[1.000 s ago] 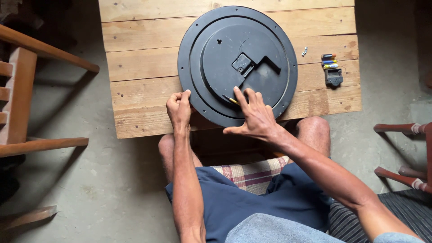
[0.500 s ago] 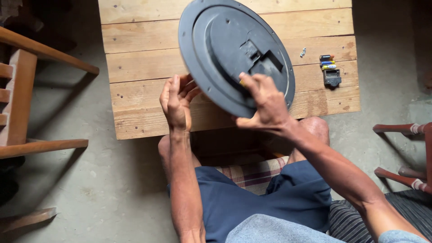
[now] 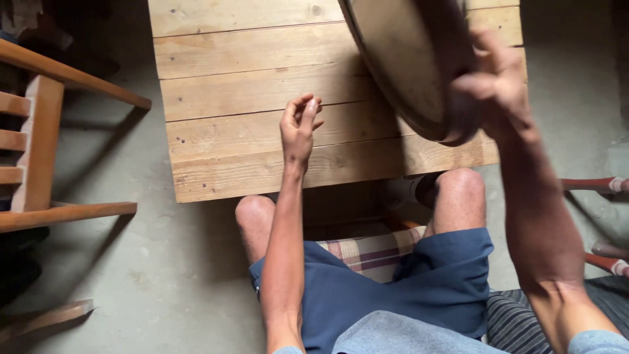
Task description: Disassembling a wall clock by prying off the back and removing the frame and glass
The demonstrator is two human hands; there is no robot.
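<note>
My right hand (image 3: 496, 82) grips the rim of a large round wall clock (image 3: 405, 62) and holds it lifted and tilted on edge, close to the camera at the upper right. Its pale face side shows, with a dark rim. My left hand (image 3: 299, 126) hovers over the wooden plank table (image 3: 229, 98), fingers curled together with the tips pinched, apart from the clock. Whether something small sits between those fingertips cannot be made out. My knees and blue shorts show below the table's near edge.
A wooden chair (image 3: 46, 137) stands to the left on the concrete floor. Red chair legs (image 3: 593, 185) stick in from the right edge. A plaid cushion (image 3: 370, 252) lies under me. The clock hides the table's right part.
My right hand has lifted the clock off the table and turned it over, from its dark back to its pale face. My left hand has let go of the rim and drawn back.
</note>
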